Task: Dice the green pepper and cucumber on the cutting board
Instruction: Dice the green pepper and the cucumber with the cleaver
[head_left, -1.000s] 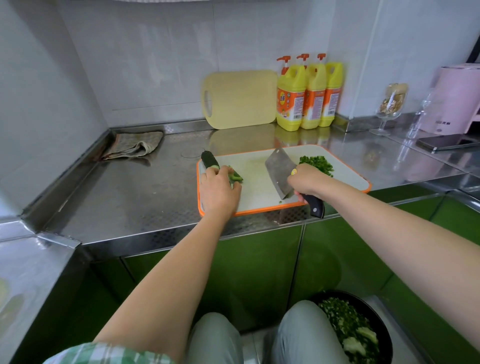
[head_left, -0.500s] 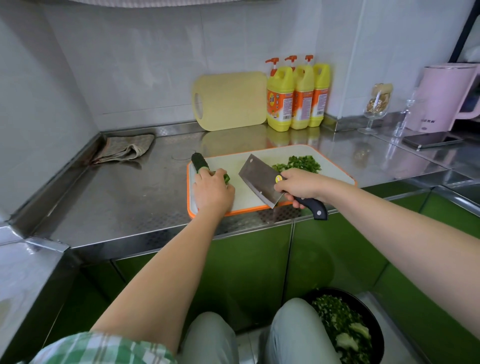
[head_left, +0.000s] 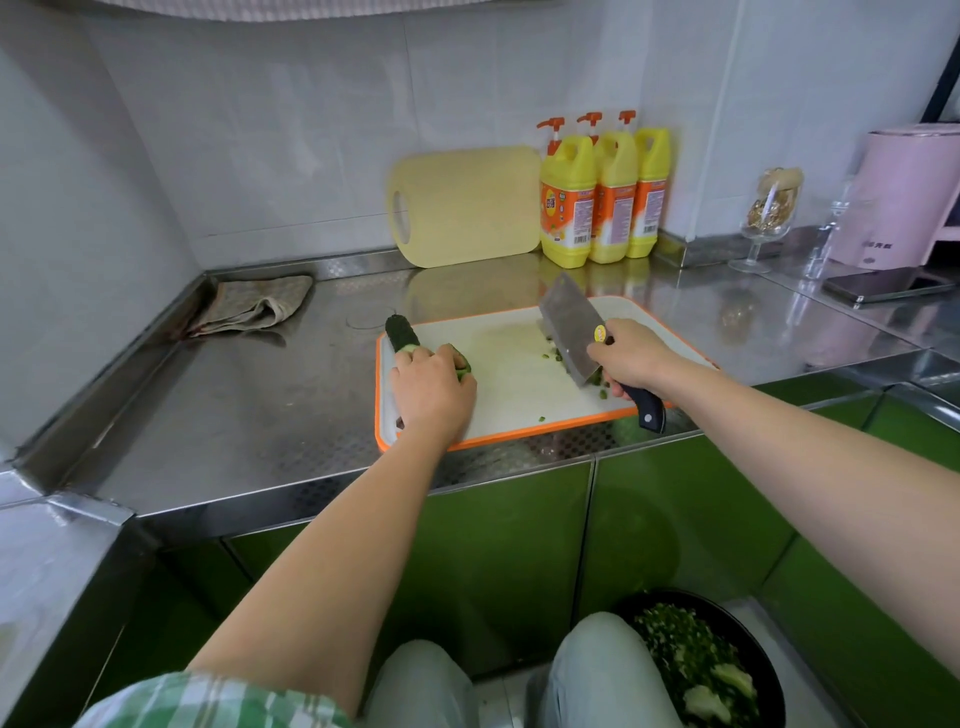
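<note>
compared with half a second back, the cleaver (head_left: 569, 332) has swung over to the right side of the cutting board (head_left: 509, 379). its edge now sits down on the board among a few diced green bits (head_left: 555, 356) instead of hanging tilted over the middle. the pile of dice that showed at the back right of the board isn't in sight now, and i can't tell if it's just hidden behind the blade and hand. left hand hasn't really budged.

right hand (head_left: 631, 358) is wrapped tight round the cleaver's black handle (head_left: 648, 408), up close to the blade, with the handle end poking out past the board's near orange rim. left hand (head_left: 431, 387) lies palm down at the board's left end, fingers curled over the cucumber (head_left: 401, 332) and a chunk of green pepper (head_left: 464, 365). the cucumber's dark end sticks out beyond the fingers toward the back left corner. the pepper peeks out on the side nearest the cleaver.

the board sits on a steel counter (head_left: 234, 415) near its front edge. at the back, a yellow board (head_left: 467, 205) leans on the tiled wall with three detergent bottles (head_left: 597, 197) just beside it. there's a crumpled cloth (head_left: 254, 306) back left, and a stemmed glass (head_left: 769, 218), pink kettle (head_left: 904, 197) and phone (head_left: 883, 288) off right. down by the person's knees there's a dark bowl (head_left: 769, 670) of chopped greens.
</note>
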